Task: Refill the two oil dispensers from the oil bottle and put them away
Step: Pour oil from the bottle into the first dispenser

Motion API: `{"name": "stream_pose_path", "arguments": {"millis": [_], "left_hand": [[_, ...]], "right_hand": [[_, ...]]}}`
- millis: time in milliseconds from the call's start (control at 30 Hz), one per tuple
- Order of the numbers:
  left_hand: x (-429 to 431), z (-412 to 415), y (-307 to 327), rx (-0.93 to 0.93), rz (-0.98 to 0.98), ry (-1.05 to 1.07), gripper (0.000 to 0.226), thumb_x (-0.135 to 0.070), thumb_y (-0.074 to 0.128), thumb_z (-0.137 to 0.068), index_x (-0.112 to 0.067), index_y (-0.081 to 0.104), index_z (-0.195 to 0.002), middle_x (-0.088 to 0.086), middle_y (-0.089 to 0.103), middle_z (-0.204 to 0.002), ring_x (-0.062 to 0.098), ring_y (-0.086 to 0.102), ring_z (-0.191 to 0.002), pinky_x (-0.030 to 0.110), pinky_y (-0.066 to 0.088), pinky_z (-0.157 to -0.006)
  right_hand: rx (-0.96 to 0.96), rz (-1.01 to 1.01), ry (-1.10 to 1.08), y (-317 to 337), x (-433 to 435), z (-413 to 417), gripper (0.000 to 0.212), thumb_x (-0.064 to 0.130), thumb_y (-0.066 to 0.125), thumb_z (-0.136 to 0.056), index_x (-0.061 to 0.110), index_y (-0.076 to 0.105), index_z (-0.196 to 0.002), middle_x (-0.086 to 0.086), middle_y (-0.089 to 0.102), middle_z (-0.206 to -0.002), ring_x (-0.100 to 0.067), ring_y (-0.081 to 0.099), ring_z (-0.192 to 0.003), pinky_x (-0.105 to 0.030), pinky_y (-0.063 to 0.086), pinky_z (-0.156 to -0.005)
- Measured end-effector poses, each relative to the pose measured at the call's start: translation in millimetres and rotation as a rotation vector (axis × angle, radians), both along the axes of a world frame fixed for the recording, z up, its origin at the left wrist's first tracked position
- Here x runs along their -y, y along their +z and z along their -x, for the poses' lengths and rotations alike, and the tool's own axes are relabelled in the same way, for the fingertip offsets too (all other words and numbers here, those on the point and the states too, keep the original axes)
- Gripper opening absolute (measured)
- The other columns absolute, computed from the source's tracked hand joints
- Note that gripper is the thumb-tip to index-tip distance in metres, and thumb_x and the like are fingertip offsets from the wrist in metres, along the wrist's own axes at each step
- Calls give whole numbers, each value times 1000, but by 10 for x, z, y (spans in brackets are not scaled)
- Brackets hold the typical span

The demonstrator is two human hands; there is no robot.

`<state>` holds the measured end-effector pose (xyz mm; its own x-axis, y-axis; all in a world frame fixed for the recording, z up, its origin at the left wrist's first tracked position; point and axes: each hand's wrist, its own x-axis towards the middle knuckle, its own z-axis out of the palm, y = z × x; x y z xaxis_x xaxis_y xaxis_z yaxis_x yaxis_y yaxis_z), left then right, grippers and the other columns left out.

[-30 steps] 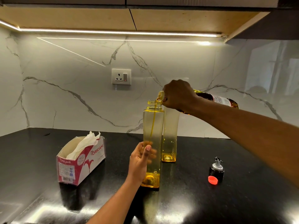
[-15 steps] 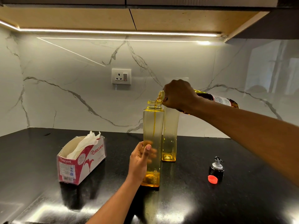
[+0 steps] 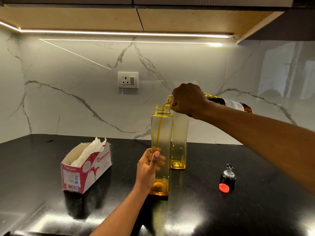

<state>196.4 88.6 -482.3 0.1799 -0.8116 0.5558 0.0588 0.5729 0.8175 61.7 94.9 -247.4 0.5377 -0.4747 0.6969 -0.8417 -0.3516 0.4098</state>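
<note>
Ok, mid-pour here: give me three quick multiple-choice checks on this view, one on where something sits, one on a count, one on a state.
1. Where is the tissue box relative to the near dispenser?
A. to its left
B. to its right
C. behind it

2. How many tall yellow dispensers stand on the counter?
A. one
B. two
C. three

3. What is the state of the near dispenser?
A. capped and full
B. open, oil streaming in
C. lying on its side

Answers:
1 A: the box sits left of it.
2 B: a far dispenser stands just behind the near one.
3 B: the right hand tips the oil bottle over its open neck while the left hand steadies it.
</note>
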Motion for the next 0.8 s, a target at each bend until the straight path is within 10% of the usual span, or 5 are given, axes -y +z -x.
{"name": "stream_pose_path", "arguments": {"millis": [800], "left_hand": [[0,-8,-15,16,-21,15,91,-88,55,-59,-10,59,-106,11,69,-88,24,68,-78,41,55,-68]], "right_hand": [[-50,26,-14,25,25,1,26,30,54,-89,7,67,-88,-10,68,-85,-28,66,-83,-26,37,-64]]}}
